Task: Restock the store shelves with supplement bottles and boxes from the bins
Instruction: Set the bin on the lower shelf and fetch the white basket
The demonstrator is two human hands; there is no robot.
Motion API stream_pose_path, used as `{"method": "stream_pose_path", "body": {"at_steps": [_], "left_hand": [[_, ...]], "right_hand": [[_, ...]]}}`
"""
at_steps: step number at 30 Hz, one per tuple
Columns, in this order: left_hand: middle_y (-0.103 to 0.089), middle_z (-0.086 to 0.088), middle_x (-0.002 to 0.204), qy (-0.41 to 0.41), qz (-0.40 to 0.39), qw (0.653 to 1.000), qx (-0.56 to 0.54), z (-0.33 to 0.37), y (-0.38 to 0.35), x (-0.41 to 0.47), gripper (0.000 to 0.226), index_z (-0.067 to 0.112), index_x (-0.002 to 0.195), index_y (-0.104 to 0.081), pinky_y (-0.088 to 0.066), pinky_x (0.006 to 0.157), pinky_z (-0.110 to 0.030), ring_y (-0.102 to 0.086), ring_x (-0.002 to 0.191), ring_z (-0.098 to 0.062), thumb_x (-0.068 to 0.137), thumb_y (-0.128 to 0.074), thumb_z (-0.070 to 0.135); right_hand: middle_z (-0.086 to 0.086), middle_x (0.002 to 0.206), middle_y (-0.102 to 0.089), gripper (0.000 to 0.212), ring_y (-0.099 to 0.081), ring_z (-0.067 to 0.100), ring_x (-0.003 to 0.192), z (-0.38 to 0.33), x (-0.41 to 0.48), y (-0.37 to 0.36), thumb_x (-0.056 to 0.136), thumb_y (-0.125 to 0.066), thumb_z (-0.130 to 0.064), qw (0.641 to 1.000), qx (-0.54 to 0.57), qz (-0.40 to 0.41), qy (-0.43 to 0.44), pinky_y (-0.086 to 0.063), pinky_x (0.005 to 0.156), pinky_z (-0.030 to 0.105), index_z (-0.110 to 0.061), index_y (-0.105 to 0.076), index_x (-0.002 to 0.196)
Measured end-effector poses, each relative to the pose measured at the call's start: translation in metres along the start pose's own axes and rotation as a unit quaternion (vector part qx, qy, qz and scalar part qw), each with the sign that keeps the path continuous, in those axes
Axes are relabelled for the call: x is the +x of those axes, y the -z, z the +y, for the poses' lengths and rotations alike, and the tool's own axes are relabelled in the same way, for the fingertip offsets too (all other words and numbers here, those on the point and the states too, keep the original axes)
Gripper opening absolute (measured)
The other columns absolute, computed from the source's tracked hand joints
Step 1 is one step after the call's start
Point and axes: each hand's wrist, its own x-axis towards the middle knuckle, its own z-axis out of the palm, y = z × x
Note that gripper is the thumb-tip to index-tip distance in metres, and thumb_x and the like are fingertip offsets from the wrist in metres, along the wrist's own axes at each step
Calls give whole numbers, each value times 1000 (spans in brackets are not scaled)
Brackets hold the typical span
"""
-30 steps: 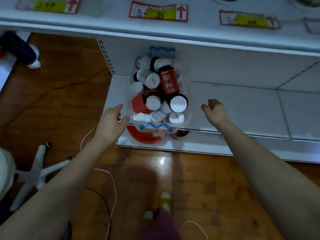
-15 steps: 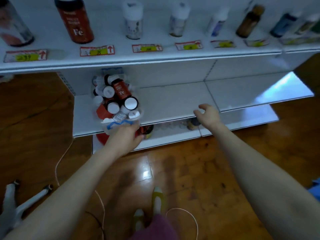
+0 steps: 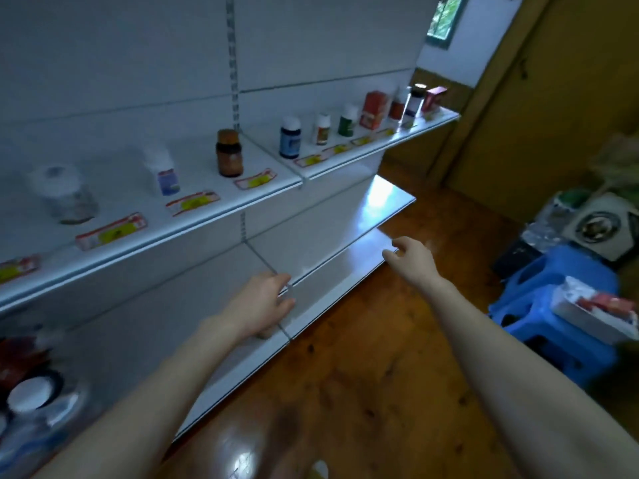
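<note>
bin: way down at the left end of the shelving, super blurry. Bottles are piled in it, one showing a round white lid, with something dark red behind. No way to count them, and I can't tell what it sits on.
tray: pale one sitting on top of the blue stool, off to the right on the wood floor. Red boxes in it, number hard to tell.
top shelf, left section: 3 bottles in a row near the front edge, namely a clear jar, a white bottle with a blue label, and an amber bottle.
top shelf, right section: 3 more bottles, a blue bottle, a pale bottle and a green bottle, then a red box. At the far end there are roughly two more bottles and a second red box, pretty small.
price tags: red and yellow, along the front edge, roughly one per item.
left hand: grip released, fingers loosely curled, nothing in it. It's at the front edge of the bottom shelf, by the seam between sections.
right hand: same deal, grip loose and holding nothing, by that shelf's right front corner.
</note>
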Motion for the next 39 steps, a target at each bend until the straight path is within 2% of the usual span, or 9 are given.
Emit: {"method": "stream_pose_path", "body": {"at_steps": [4,9,12,15,20,28,34,39], "left_hand": [[-52,-18,127,-52,-13,998,14,69,9,89,45,6,131,-45,-39,92,-31,-49,116,-29,95,-47,33],[-56,-16,117,-117,-35,992,15,149,2,182,44,3,125,-48,-43,86,-33,-54,106,-28,93,-49,33],[-54,-12,113,-164,-44,985,38,194,-7,232,44,7,127,-46,-43,86,-33,-53,105,-26,93,-47,37],[-53,-9,119,-200,-48,977,49,237,-14,283,46,13,132,-43,-45,89,-34,-53,110,-24,94,-46,39],[-48,-3,134,-264,-42,962,52,300,-30,382,53,21,141,-34,-44,90,-28,-51,117,-19,94,-46,42],[-48,-5,134,-377,-88,919,68,439,-59,537,54,21,143,-32,-45,89,-24,-52,118,-19,95,-46,40],[-50,-6,129,-472,-163,861,94,574,-126,595,48,17,138,-38,-47,90,-29,-52,114,-20,95,-46,36],[-54,-6,118,-495,-202,835,132,665,-192,648,43,15,131,-44,-51,85,-34,-56,104,-21,94,-47,37]], "right_hand": [[11,134,-51,44,-49,25,121,48,51,60,91,-54,-28,998,4,51,-31,-42,98,35,-7,-49,130],[10,136,-49,46,-46,25,125,108,96,131,93,-53,-29,992,4,103,-71,-41,99,32,-8,-45,133],[10,138,-47,48,-45,24,126,148,121,159,93,-51,-29,988,1,123,-94,-40,98,31,-9,-42,135],[11,135,-49,48,-47,25,123,191,149,178,92,-50,-30,985,-9,125,-120,-41,96,32,-9,-43,134],[13,133,-50,46,-47,27,121,262,209,215,92,-51,-28,974,-17,145,-176,-39,96,34,-6,-46,132],[13,130,-52,41,-51,29,116,385,269,287,91,-51,-26,927,7,201,-317,-39,97,36,-6,-52,126],[15,120,-57,36,-52,29,111,497,264,326,90,-52,-27,874,-6,236,-425,-41,90,33,-8,-57,120],[14,124,-56,37,-52,28,114,592,280,353,91,-52,-27,845,12,248,-474,-43,94,36,-7,-55,122]]}}
